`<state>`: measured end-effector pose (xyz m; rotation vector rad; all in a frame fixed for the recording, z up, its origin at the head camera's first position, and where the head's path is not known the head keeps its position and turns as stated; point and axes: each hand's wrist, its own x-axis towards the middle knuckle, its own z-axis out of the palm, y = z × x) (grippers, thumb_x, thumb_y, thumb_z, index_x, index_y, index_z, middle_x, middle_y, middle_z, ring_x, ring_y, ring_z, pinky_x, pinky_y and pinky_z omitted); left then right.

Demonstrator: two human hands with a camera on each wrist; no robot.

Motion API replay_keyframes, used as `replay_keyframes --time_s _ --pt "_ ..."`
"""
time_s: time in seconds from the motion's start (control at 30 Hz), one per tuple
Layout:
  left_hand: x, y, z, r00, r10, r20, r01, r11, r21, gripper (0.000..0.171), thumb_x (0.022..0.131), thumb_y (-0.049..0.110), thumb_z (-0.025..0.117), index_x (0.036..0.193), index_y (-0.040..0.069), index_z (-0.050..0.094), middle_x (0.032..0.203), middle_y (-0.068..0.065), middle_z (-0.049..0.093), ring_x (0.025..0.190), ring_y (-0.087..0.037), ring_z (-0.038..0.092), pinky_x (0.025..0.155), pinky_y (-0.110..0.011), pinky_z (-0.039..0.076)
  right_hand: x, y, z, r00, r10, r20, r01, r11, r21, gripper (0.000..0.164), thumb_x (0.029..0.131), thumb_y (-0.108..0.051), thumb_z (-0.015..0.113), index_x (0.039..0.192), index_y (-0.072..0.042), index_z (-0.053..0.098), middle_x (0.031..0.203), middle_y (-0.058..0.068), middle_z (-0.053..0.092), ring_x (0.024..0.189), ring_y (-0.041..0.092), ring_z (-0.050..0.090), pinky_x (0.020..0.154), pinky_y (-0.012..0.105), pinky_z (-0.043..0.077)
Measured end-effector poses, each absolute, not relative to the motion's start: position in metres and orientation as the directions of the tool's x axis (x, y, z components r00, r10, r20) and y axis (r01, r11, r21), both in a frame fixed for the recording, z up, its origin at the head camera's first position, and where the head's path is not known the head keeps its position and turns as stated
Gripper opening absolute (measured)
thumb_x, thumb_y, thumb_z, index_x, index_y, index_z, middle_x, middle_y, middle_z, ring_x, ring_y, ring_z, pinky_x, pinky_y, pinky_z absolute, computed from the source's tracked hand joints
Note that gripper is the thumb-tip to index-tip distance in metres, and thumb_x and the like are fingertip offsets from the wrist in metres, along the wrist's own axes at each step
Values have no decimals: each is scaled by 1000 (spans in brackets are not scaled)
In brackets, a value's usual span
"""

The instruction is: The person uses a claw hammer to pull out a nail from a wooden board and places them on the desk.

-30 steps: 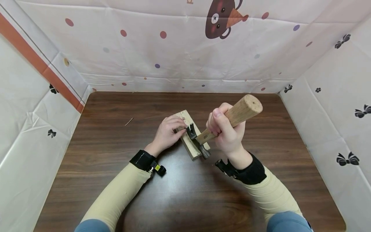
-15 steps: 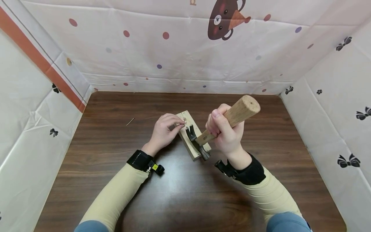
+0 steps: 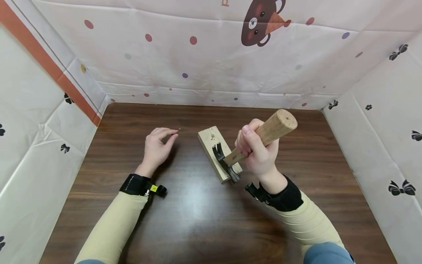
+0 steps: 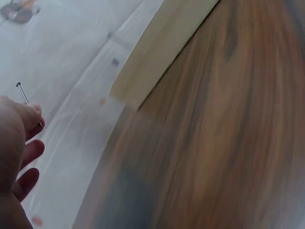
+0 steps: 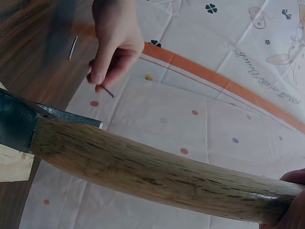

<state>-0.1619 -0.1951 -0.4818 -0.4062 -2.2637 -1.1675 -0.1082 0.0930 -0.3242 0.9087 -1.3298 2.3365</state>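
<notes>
Holding a thin, silvery metal nail [image 4: 24, 95] apart from a pale, rectangular wooden block [image 3: 207, 141] seemed to be the step in hand. The nail was pinched by the left hand [image 3: 157, 148]; a black-headed, wooden-handled claw hammer [image 3: 234, 156] was gripped by the right hand [image 3: 258, 150], its head over the block. A steady pinch and controlled release seemed called for next. Beneath lay a glossy, dark-brown wood-grain worktop [image 3: 197, 227], backed and flanked by white patterned sheeting [image 3: 211, 69].

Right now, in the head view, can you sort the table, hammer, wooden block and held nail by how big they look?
Largest to smallest:
1. Table
2. Hammer and wooden block, unranked: the hammer's handle points up toward the camera, making it unsure
3. Nail, barely showing at the left hand
</notes>
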Motion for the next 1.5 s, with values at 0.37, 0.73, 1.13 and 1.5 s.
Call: replay_keyframes --time_s 0.37,0.73,1.13,1.5 --pt "-159 -264 -482 -918 -189 348 98 744 662 16 101 12 75 111 2 84 104 -17 78 91 -35 72 75 -41 51 -111 94 -324 -751 -33 659 -555 -509 -658 23 97 -1 54 77 1 45 48 2 29 39 12 25 37 31 24" --pt "-164 -290 -477 -966 -253 60 -176 806 565 26 103 26 69 117 8 83 117 -17 78 112 -44 70 81 -57 54 -112 97 -327 -761 -27 648 -552 -496 -670 24 98 -1 56 77 2 44 49 3 29 39 13 25 38 30 26" --pt "-173 -284 -486 -972 -230 53 -160 809 566 19 99 20 70 100 7 84 92 -10 79 90 -34 71 70 -45 51 -112 98 -330 -756 -9 655 -570 -483 -665 22 96 0 54 78 3 43 48 3 30 39 12 25 38 29 26" --pt "-177 -286 -490 -972 -224 78 -138 803 580 20 98 22 74 94 5 83 87 -11 78 85 -35 67 72 -44 48 -112 99 -331 -759 -13 651 -568 -476 -672 25 96 -1 55 76 3 41 48 3 30 39 12 26 37 29 26"
